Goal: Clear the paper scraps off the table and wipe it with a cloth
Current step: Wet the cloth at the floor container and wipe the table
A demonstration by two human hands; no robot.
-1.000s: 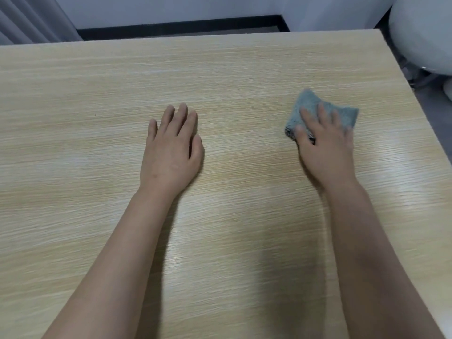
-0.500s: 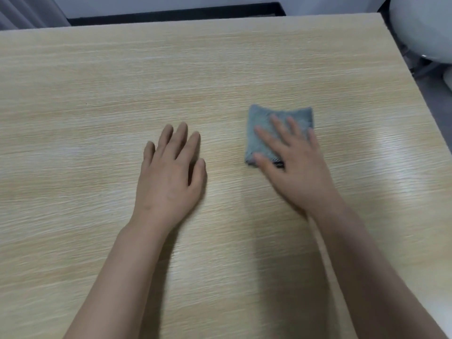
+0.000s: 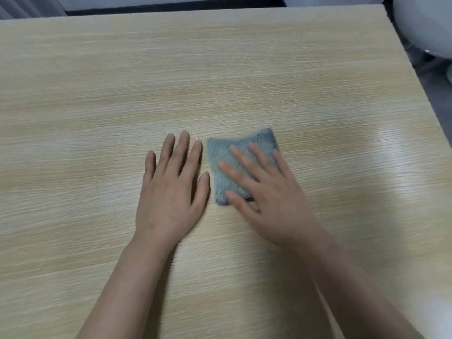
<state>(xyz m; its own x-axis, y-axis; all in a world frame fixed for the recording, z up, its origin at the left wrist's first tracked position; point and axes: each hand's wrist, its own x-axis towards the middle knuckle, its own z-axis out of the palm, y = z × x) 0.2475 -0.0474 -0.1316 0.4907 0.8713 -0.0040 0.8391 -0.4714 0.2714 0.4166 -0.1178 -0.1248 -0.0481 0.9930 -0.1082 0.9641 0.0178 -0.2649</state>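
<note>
Right hand (image 3: 269, 192) flat on cloth (image 3: 227, 152) (fingers (image 3: 256, 152) spread)

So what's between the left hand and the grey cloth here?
Nothing but a narrow strip of bare wooden table, seen in the head view. The left hand lies flat beside the grey cloth, not touching it; the right hand presses the cloth.

No readable text or labels
</note>
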